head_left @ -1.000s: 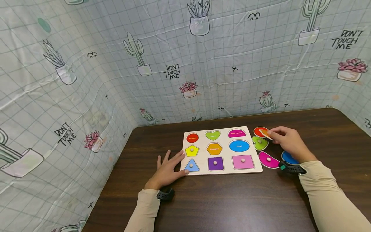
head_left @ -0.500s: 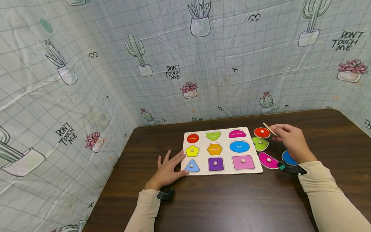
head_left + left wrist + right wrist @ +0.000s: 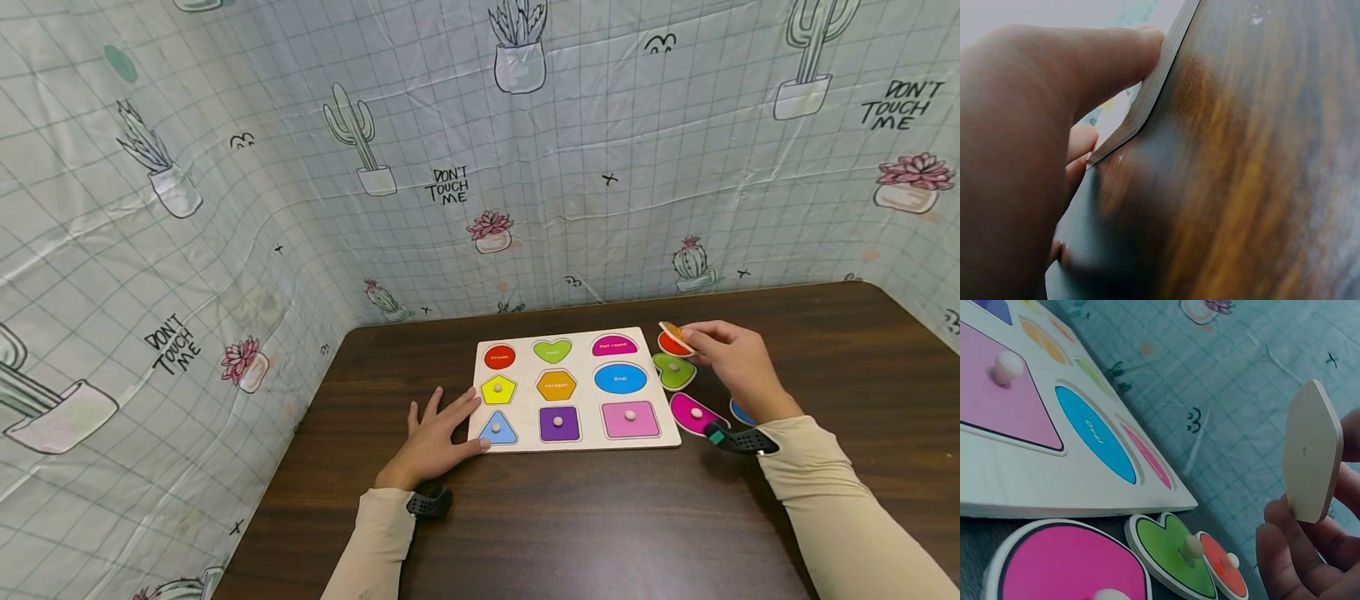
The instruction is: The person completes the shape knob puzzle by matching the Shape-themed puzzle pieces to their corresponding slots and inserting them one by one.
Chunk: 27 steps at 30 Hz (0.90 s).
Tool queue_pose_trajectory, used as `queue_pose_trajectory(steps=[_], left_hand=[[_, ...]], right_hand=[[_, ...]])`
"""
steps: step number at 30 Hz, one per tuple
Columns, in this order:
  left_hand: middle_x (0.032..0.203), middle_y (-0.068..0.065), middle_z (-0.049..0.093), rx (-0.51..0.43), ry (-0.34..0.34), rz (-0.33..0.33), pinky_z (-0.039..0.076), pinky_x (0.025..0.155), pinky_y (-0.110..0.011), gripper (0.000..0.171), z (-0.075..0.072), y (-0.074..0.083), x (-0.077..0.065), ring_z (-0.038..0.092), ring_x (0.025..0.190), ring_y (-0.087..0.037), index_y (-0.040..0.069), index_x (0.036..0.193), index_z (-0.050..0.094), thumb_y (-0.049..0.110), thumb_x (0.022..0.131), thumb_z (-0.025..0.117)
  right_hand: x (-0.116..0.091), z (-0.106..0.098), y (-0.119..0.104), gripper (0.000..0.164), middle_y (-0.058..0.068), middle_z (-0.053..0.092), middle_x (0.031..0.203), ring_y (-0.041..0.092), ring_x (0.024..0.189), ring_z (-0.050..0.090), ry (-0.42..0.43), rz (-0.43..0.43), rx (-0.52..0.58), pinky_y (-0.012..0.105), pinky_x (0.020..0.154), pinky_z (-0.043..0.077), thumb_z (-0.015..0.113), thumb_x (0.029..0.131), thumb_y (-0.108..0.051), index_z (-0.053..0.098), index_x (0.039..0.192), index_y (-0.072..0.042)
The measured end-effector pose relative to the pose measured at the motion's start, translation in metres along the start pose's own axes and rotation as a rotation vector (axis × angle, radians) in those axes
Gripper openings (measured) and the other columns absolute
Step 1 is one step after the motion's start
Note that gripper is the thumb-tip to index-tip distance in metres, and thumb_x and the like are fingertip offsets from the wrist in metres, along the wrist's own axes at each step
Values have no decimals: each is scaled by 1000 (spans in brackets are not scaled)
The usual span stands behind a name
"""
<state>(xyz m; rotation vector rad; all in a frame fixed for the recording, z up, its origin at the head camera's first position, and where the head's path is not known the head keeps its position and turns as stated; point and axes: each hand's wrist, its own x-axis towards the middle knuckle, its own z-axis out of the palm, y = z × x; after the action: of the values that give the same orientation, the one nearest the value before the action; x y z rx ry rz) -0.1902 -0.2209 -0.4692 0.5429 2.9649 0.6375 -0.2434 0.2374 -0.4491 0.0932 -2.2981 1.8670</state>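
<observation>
My right hand [image 3: 742,367] pinches an orange hexagon puzzle piece [image 3: 676,333] above a red circle piece [image 3: 674,347]. In the right wrist view the hexagon's bare wooden back [image 3: 1310,456] faces the camera, tilted up on edge. A white wooden shape puzzle board [image 3: 588,400] lies on the table, and the left hand [image 3: 432,443] rests on its left edge with fingers spread. Its left thumb [image 3: 1116,59] touches the board's edge in the left wrist view. The board's orange hexagon recess [image 3: 556,385] shows its printed label.
Right of the board lie a green heart piece [image 3: 673,372], a magenta half-round piece [image 3: 693,412] and a blue oval piece [image 3: 741,413], partly hidden by the right wrist. Knobbed pieces, such as the purple square [image 3: 558,424], sit in the board. A patterned cloth [image 3: 562,167] hangs behind the table.
The right hand has turned the hexagon from edge-on to show its orange face, and shifted slightly left, over the red circle piece. The left hand has stayed in place.
</observation>
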Motion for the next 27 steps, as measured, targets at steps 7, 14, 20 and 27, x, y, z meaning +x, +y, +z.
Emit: queue_pose_trajectory(steps=[7, 14, 20, 27], left_hand=[[162, 12, 28, -10, 0, -1, -10, 112, -69, 77, 0, 2, -1, 4, 153, -37, 29, 156, 40, 61, 90, 62], [162, 12, 27, -8, -1, 1, -10, 112, -69, 77, 1, 3, 0, 4, 153, -37, 29, 156, 40, 62, 90, 61], [162, 12, 28, -6, 4, 9, -10, 111, -69, 76, 0, 2, 1, 4, 152, -37, 28, 156, 40, 61, 90, 62], [162, 14, 27, 5, -1, -1, -10, 112, -69, 76, 1, 1, 1, 4, 152, -37, 30, 156, 39, 62, 90, 61]], right_hand=[[-2, 11, -3, 51, -18, 66, 95, 12, 86, 66, -6, -12, -17, 20, 75, 56, 64, 100, -33, 62, 125, 11], [-5, 23, -5, 53, 13, 65, 117, 28, 96, 64, -90, 11, -109, 23, 78, 55, 58, 101, -42, 64, 127, 4], [-6, 32, -9, 51, 19, 62, 120, 31, 105, 60, -109, -6, -90, 27, 81, 57, 58, 101, -41, 65, 126, 3], [-4, 43, -16, 47, 21, 62, 118, 36, 106, 60, -150, -44, -71, 29, 83, 57, 58, 103, -35, 64, 123, 6]])
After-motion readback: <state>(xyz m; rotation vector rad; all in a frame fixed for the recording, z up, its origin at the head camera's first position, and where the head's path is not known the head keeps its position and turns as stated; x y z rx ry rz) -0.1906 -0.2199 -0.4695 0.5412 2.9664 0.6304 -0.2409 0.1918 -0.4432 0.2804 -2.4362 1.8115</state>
